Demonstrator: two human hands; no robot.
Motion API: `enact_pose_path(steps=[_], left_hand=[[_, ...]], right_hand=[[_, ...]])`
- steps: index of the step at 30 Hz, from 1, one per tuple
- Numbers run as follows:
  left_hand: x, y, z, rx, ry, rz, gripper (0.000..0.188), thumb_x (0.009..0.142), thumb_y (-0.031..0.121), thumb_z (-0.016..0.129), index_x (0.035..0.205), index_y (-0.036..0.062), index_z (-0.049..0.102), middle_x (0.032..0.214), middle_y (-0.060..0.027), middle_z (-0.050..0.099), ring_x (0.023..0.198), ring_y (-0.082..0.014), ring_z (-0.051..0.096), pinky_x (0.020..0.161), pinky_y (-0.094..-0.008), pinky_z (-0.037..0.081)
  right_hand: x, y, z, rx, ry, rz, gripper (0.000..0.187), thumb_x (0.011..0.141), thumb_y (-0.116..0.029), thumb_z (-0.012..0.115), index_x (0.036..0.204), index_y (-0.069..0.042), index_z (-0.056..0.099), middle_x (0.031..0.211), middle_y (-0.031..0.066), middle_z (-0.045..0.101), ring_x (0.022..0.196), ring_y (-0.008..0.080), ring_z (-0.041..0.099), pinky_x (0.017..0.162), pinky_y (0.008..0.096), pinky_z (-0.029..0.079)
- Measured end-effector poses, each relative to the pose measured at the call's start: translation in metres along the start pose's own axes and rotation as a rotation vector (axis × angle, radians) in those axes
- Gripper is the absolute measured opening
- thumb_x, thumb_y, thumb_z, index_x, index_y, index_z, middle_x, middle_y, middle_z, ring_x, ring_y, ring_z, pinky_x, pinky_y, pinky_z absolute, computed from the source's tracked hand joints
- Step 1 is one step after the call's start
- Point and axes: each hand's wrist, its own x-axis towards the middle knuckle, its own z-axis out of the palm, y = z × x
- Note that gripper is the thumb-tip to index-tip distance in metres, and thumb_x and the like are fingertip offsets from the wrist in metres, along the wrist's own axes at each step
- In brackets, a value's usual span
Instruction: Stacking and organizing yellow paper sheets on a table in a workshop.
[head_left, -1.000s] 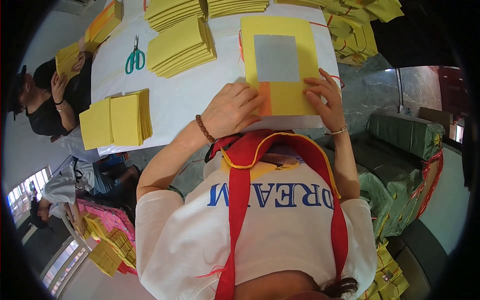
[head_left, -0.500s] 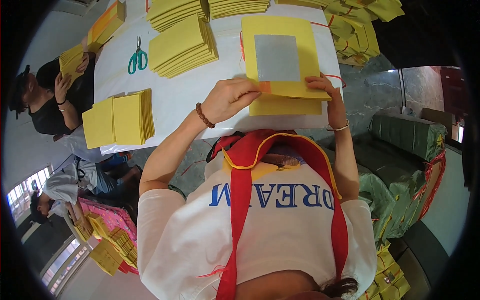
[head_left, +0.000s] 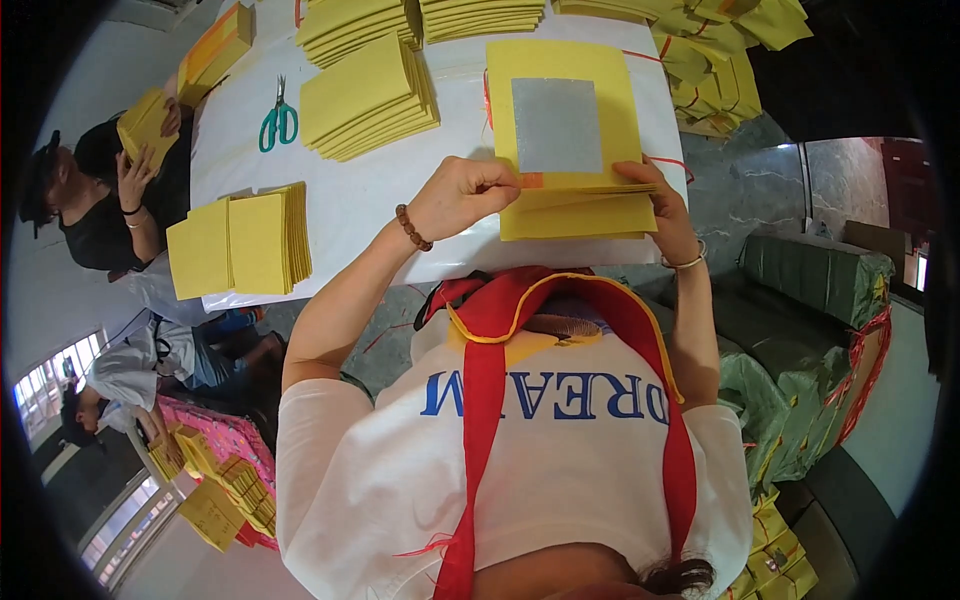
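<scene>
Nearest, the person wears a white shirt [head_left: 570, 490] under a red apron [head_left: 482, 430] with yellow trim, just in front of a white-covered table [head_left: 350, 215]. On the table, at its near edge and toward its right side, lies the yellow paper [head_left: 617, 115], with a grey panel [head_left: 556, 125] on its upper face. The near edge of its top part stands up slightly over another yellow layer that reaches closer to the table's near edge.

The left hand [head_left: 462, 195], with a brown beaded bracelet [head_left: 413, 228] at the wrist, is curled narrow, thumb and forefinger pinching the left end of that edge beside a small orange strip. The right hand [head_left: 672, 215] has its fingers bent over the right end; whether the thumb grips from beneath one cannot tell.

At the table's near left corner sit two adjoining yellow piles [head_left: 240, 240]. Farther in, teal-handled scissors [head_left: 281, 106] lie near the table's left side, and just right of them a fanned yellow stack [head_left: 365, 95]. Along the table's far edge are more yellow stacks [head_left: 480, 15].

Right of the table are green-wrapped bales [head_left: 800, 345]; past its far right corner, tied yellow bundles [head_left: 710, 85]. Left of the table, a co-worker in black [head_left: 105, 205] holds a yellow bundle [head_left: 147, 125] with both hands.
</scene>
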Motion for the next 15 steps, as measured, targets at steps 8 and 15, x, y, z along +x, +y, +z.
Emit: enact_pose_path(steps=[8, 15], left_hand=[[0.0039, -0.0074, 0.0009, -0.174, 0.016, -0.059, 0.017, 0.083, 0.013, 0.056, 0.085, -0.0018, 0.062, 0.063, -0.0015, 0.054, 0.059, -0.0061, 0.046, 0.054, -0.023, 0.04], [0.0054, -0.0026, -0.0041, -0.118, -0.051, -0.042, 0.017, 0.083, 0.014, 0.055, 0.083, -0.0018, 0.062, 0.065, -0.0006, 0.054, 0.059, -0.0063, 0.046, 0.054, -0.023, 0.039]], right_hand=[[0.0, -0.0021, -0.0019, -0.052, -0.023, 0.025, 0.049, 0.072, -0.004, 0.067, 0.119, -0.01, 0.054, 0.128, 0.0022, 0.048, 0.131, 0.0227, 0.03, 0.106, 0.0335, 0.025], [-0.0004, -0.0053, 0.0009, -0.011, -0.019, 0.033, 0.052, 0.071, -0.004, 0.068, 0.121, -0.011, 0.053, 0.129, 0.0027, 0.045, 0.131, 0.0219, 0.029, 0.105, 0.0331, 0.027]])
